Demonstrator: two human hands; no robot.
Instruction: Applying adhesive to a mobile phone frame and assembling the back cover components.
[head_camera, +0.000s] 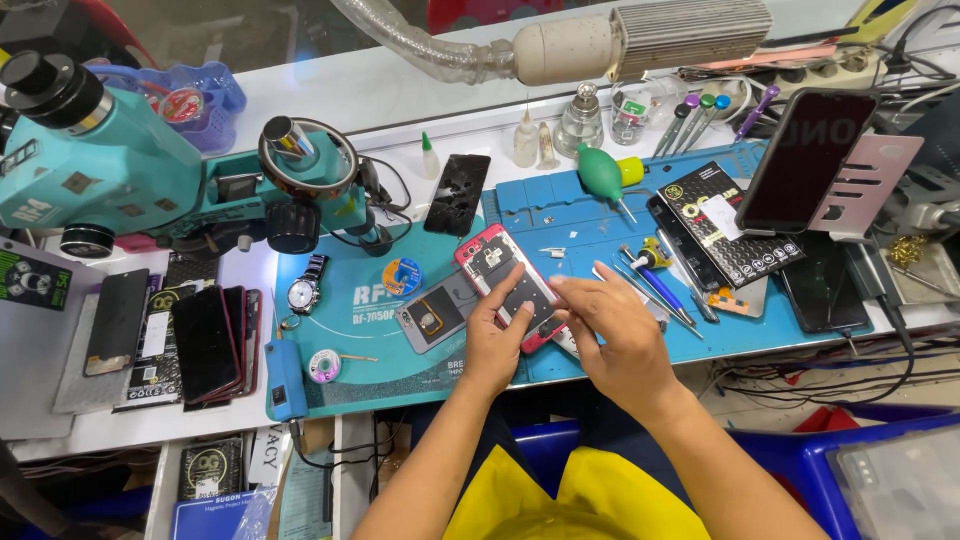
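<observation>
Had the opened red phone pinned flat on the teal mat at table centre, left hand gripping its 6 o'clock edge, right hand pinching fingertips over its insides.

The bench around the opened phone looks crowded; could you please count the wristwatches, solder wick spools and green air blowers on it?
Wristwatches: 1, left of the opened phone under both hands, on the blue mat
Solder wick spools: 2
Green air blowers: 1
Total: 4
</observation>
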